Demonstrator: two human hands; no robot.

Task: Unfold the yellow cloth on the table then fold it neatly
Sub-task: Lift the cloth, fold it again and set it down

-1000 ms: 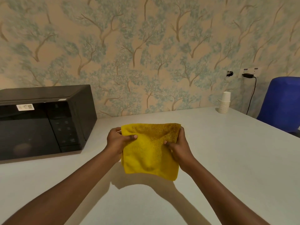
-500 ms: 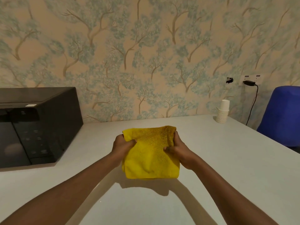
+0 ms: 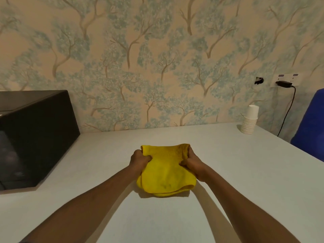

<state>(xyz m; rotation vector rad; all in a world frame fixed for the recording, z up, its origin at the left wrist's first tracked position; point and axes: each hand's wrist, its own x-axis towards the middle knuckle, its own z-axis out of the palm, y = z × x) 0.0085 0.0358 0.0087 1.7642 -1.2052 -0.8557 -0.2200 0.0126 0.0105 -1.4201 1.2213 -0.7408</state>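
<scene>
The yellow cloth [image 3: 165, 174] is folded into a small thick square in the middle of the white table [image 3: 236, 181]. Its lower edge rests on the table top, with layered edges bulging at the bottom. My left hand [image 3: 139, 159] pinches its upper left corner. My right hand [image 3: 192, 163] pinches the upper right corner. The top edge of the cloth stands slightly raised between the two hands. Both forearms reach in from the bottom of the view.
A black microwave [image 3: 33, 135] stands at the left on the table. A stack of white paper cups [image 3: 249, 120] sits at the back right near the wall. A blue chair [image 3: 310, 123] is at the right edge, beside a plugged-in charger cable [image 3: 287, 109].
The cloth hung in the air from both hands before; it has now come down so its bottom lies on the table. The hands have moved closer together and the view has shifted right.
</scene>
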